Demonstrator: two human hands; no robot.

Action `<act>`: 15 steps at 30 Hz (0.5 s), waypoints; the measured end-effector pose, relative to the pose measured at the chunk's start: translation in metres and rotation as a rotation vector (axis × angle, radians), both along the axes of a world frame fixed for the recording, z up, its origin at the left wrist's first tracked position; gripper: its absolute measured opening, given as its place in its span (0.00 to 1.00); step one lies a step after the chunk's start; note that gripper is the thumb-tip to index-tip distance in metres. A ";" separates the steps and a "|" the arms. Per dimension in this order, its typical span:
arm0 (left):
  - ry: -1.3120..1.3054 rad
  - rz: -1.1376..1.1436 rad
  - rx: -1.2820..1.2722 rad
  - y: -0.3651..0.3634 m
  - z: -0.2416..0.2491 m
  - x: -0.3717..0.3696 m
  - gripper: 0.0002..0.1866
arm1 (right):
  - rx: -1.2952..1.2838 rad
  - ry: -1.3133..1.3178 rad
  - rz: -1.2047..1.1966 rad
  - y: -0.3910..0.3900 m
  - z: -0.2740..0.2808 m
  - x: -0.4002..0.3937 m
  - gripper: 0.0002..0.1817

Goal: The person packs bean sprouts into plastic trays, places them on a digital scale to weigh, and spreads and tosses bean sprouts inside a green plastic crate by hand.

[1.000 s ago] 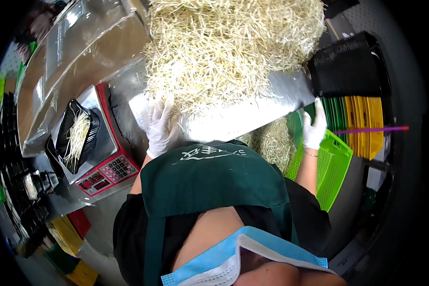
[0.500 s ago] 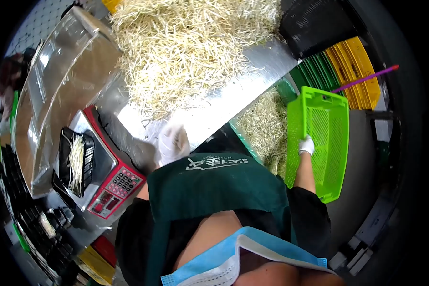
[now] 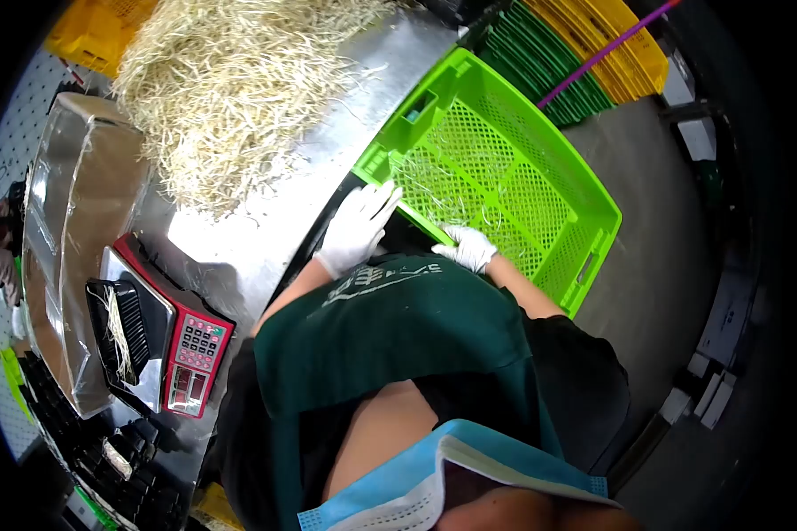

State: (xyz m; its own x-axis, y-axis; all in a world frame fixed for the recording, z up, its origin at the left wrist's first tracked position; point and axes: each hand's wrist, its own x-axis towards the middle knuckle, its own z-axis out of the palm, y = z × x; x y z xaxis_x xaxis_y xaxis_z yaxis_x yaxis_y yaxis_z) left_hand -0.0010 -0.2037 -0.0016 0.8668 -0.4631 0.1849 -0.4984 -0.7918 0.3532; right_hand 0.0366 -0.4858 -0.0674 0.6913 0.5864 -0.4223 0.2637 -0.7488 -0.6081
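Both my hands wear white gloves. My left hand (image 3: 356, 227) lies flat with its fingers spread on the near rim of a bright green plastic crate (image 3: 540, 186), beside the steel table edge. My right hand (image 3: 469, 247) grips the same near rim a little further right. The crate rests tilted against the table, its open side up, with a few bean sprouts clinging inside. A big heap of bean sprouts (image 3: 221, 80) covers the steel table (image 3: 266, 234) to the upper left.
A red scale (image 3: 190, 354) with a black tray of sprouts (image 3: 115, 332) stands at the left. Behind it is a clear plastic-wrapped box (image 3: 58, 230). Stacked green and yellow crates (image 3: 593, 53) stand at the top right, on a grey floor (image 3: 673, 265).
My right hand has swung the green crate from upright at my right side to in front of me. My left hand left the table and landed on its rim. The view has turned right.
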 end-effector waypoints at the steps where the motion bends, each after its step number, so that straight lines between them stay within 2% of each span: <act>1: 0.033 -0.041 0.085 -0.013 -0.016 0.011 0.39 | 0.046 0.142 -0.050 -0.005 0.006 0.002 0.32; 2: 0.047 -0.059 0.171 -0.021 -0.029 0.020 0.41 | 0.135 0.312 -0.052 -0.015 0.000 0.009 0.37; 3: 0.054 -0.077 0.256 -0.029 -0.041 0.029 0.43 | 0.146 0.090 -0.081 -0.038 0.004 0.009 0.39; 4: 0.047 -0.021 0.258 -0.035 -0.052 0.037 0.44 | -0.019 -0.233 -0.216 -0.067 0.002 0.007 0.39; 5: 0.061 0.038 0.251 -0.040 -0.063 0.042 0.39 | -0.118 -0.560 -0.403 -0.101 0.002 0.006 0.40; 6: 0.091 0.046 0.321 -0.044 -0.072 0.048 0.35 | -0.218 -0.765 -0.620 -0.149 -0.006 0.004 0.43; 7: 0.124 0.055 0.393 -0.047 -0.080 0.051 0.32 | -0.399 -0.989 -0.737 -0.190 0.004 -0.003 0.45; 8: 0.078 0.032 0.353 -0.048 -0.080 0.052 0.22 | -0.638 -0.686 -1.112 -0.211 0.027 -0.008 0.46; 9: 0.162 0.000 0.436 -0.051 -0.064 0.057 0.17 | -0.763 -0.461 -1.341 -0.240 0.031 -0.015 0.47; 10: 0.144 -0.013 0.387 -0.052 -0.068 0.054 0.15 | -0.724 -0.343 -1.514 -0.250 0.032 -0.022 0.46; 11: 0.123 -0.026 0.340 -0.052 -0.074 0.051 0.14 | -0.183 0.053 -1.633 -0.336 -0.058 -0.034 0.43; 13: 0.068 -0.042 0.344 -0.058 -0.075 0.036 0.05 | 0.016 0.011 -1.742 -0.324 -0.044 -0.033 0.39; 15: 0.046 -0.048 0.296 -0.063 -0.061 0.017 0.09 | -0.022 -0.038 -1.642 -0.340 -0.041 -0.022 0.37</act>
State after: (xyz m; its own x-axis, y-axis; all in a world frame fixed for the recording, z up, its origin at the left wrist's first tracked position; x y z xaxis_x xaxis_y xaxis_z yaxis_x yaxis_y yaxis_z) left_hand 0.0155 -0.2663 -0.0626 0.8469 -0.5317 -0.0029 -0.5266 -0.8395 0.1338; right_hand 0.0146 -0.8258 -0.1081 0.5387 -0.7472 -0.3891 -0.7605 -0.2326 -0.6063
